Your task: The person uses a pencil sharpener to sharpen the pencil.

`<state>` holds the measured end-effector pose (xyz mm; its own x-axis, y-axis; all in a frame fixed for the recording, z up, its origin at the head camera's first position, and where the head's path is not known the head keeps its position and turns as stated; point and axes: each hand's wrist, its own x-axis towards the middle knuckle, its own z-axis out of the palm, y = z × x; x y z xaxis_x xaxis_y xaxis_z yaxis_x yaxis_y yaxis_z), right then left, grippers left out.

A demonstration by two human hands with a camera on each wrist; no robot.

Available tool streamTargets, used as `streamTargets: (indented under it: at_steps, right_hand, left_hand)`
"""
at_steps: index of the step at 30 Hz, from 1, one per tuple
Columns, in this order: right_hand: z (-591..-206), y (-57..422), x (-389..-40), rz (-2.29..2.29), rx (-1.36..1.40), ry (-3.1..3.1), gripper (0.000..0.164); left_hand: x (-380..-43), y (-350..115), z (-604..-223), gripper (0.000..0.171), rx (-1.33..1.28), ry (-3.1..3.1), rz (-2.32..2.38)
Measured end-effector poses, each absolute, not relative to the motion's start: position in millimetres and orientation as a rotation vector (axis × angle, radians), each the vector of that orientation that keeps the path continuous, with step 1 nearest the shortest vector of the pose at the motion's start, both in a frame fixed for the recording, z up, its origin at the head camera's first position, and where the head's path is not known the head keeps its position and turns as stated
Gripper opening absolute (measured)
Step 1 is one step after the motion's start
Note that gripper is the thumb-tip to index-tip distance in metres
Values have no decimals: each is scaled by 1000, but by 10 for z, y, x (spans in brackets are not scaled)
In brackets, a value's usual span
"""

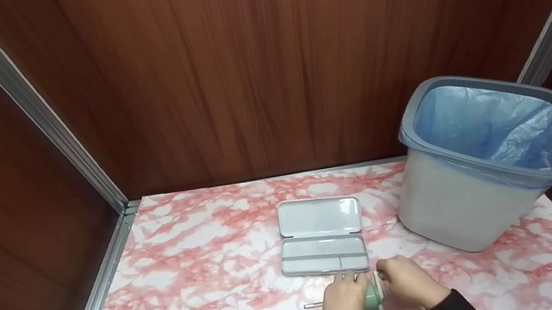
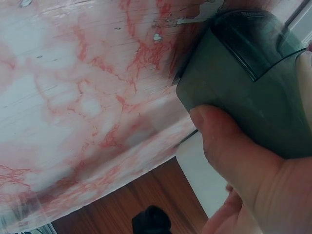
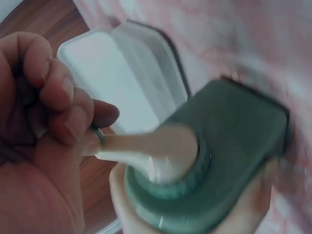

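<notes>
From where I stand, the person's left hand [image 1: 344,306] is wrapped round a green pencil sharpener [image 1: 372,298], thumb along its side, holding it down at the near part of the pink-and-white marbled table [image 1: 190,277]. The right hand [image 1: 406,279] has its fingers curled round the end of the sharpener's cream crank [image 3: 168,148], the grip narrow. A thin pencil [image 1: 313,305] pokes out to the left of the left hand; its other end is hidden, so I cannot tell how far in it sits. Just beyond the left fingertips, a pale pencil box [image 1: 320,217] lies open, its lid folded back and its lower half divided into compartments. Further off to the right stands a pale bin [image 1: 454,210] with a grey rim, lined with a blue bag [image 1: 491,128].
</notes>
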<state>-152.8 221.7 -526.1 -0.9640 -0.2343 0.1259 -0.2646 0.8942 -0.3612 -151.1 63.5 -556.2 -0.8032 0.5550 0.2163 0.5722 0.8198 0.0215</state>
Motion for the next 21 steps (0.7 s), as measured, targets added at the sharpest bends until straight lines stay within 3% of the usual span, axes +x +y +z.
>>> streamTargets:
  at_steps: [9,21]
  right_hand:
    - [-5509,2216,-1595,629,420,-3029,18]
    - [-5683,2227,-1354,590,530,-3061,13]
  left_hand:
    - [-1513,627,-5553,65,-877,-2832,-122]
    - [-1517,632,-5555,65,-869,-2857,-130]
